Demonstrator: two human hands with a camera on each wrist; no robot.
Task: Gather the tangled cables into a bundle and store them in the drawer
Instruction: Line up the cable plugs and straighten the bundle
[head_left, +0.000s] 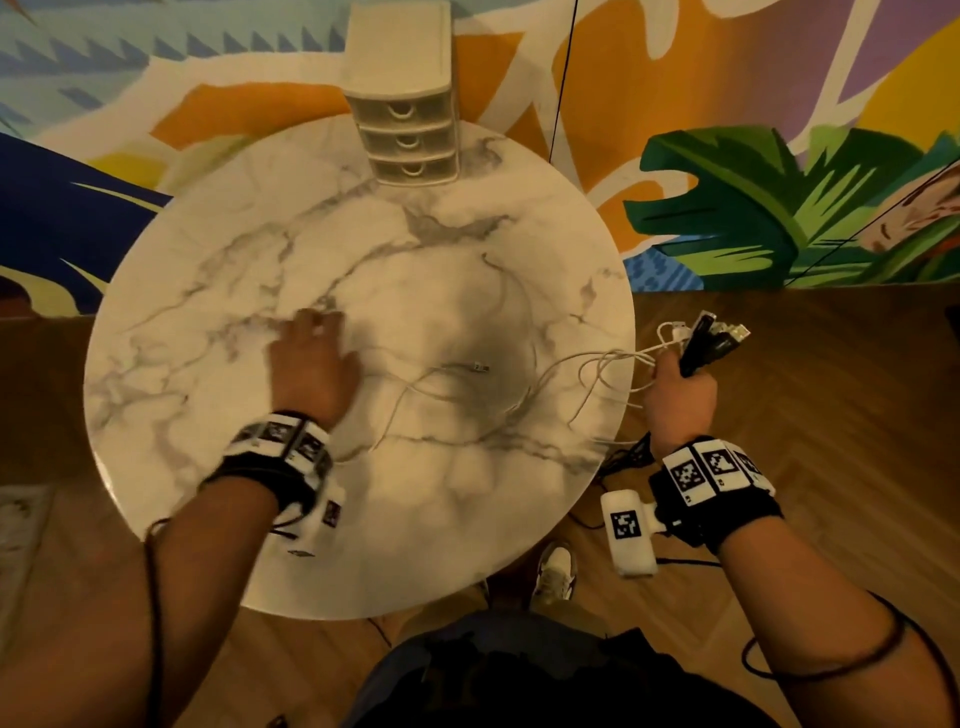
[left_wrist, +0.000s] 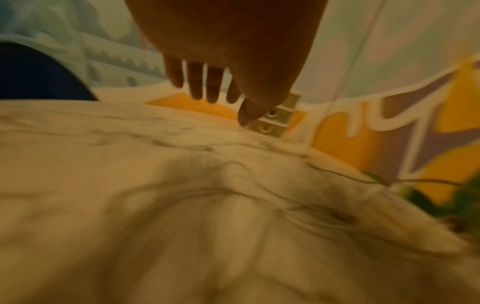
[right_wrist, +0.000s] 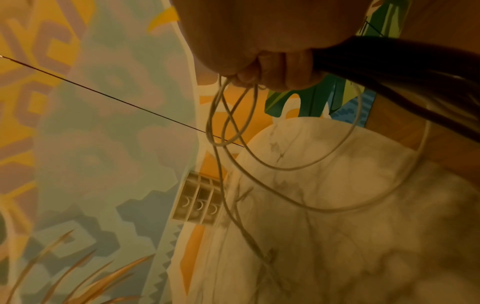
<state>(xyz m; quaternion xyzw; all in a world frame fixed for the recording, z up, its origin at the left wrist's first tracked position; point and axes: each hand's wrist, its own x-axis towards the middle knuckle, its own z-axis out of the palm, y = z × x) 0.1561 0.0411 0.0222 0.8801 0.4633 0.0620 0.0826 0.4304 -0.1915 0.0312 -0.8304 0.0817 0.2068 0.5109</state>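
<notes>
Right hand (head_left: 675, 392) gripping cables (head_left: 613, 374), left hand (head_left: 311, 364) free.
Right fist clamps black and white cables off the table's (head_left: 171, 291) right edge; white loops trail onto marble. Left fingers spread above tabletop. Drawers (head_left: 408, 130) shut at far edge.

Glossy marble-look table (head_left: 260, 249), pale plastic drawer unit (head_left: 402, 78), smooth white cables (head_left: 597, 364), wood floor (head_left: 831, 389).

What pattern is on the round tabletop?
White marble with grey veins, tabletop, clearest in the head view.
</notes>
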